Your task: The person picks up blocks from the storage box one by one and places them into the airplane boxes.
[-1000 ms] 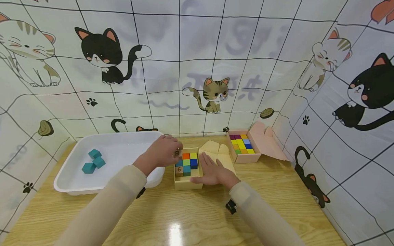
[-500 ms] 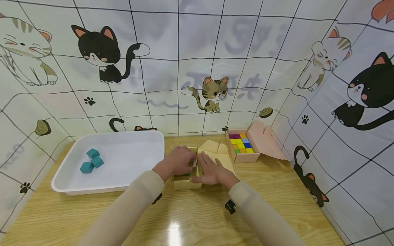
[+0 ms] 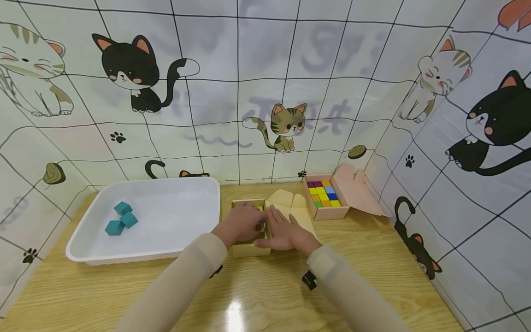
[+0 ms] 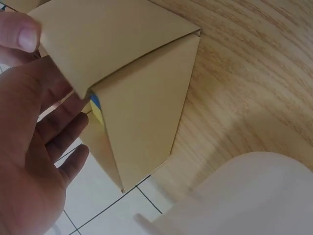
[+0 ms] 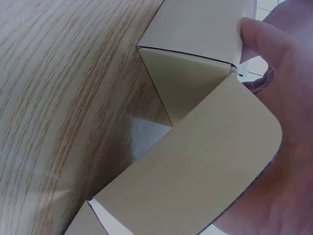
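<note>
A pale yellow cardboard box (image 3: 250, 251) stands at the middle of the table in the head view. My left hand (image 3: 241, 223) reaches down into it, its fingers pinching a brown wooden cube (image 3: 259, 226) near the right wall. Most of the other cubes inside are hidden by that hand; a blue and yellow bit (image 4: 96, 108) peeks out past the box wall in the left wrist view. My right hand (image 3: 288, 234) rests with straight fingers along the box's right side, over its opened lid (image 3: 304, 219). In the right wrist view its thumb touches the box edge.
On the left is a large white tray (image 3: 174, 214) with several teal cubes (image 3: 114, 228) at its left end. A pink box (image 3: 333, 213) packed with coloured cubes stands at the back right, its lid (image 3: 360, 189) folded out. A cat-patterned sheet (image 3: 215, 101) closes off the back.
My left hand has moved right from the box's left edge, carrying the wooden cube, and down into the box by the right wall. The right hand has stayed in place.
</note>
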Tool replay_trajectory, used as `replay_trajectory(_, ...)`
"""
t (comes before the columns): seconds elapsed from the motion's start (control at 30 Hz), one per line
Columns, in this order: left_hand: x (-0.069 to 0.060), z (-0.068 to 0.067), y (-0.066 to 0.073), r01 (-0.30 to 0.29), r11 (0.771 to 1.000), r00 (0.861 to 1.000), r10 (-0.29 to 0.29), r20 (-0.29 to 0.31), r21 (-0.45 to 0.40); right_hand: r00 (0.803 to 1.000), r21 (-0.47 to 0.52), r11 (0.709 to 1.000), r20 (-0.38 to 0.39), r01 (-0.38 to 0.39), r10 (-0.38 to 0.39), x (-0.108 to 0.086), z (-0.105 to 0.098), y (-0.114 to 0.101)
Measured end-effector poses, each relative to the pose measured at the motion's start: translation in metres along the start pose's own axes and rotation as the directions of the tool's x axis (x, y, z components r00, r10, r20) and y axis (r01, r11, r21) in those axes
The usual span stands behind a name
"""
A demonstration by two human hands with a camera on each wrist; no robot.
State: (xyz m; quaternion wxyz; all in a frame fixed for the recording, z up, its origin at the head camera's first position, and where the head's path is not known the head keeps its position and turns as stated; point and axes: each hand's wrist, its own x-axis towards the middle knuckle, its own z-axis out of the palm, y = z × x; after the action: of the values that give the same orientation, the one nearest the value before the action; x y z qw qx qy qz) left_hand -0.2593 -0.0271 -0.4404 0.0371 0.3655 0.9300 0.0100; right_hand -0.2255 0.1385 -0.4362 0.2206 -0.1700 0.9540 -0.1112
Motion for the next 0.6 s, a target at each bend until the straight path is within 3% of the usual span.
replay_trajectory(0.17, 0.001, 0.004, 0.001, 0.017, 1.000, 1.000, -0.017, 0.014, 0.015, 1.000, -0.010, 1.000, -0.001, -0.002, 0.002, 0.002, 0.001, 0.000)
replay_trajectory(0.4, 0.002, 0.010, 0.002, 0.015, 0.989, 1.000, -0.013, -0.017, 0.148, 1.000, -0.017, 1.000, -0.008, -0.008, 0.008, 0.003, 0.002, 0.000)
replay_trajectory(0.6, 0.003, 0.011, 0.003, 0.042, 0.984, 0.999, -0.041, -0.007, 0.171, 1.000, -0.016, 1.000, -0.007, -0.011, 0.011, 0.003, 0.002, 0.001)
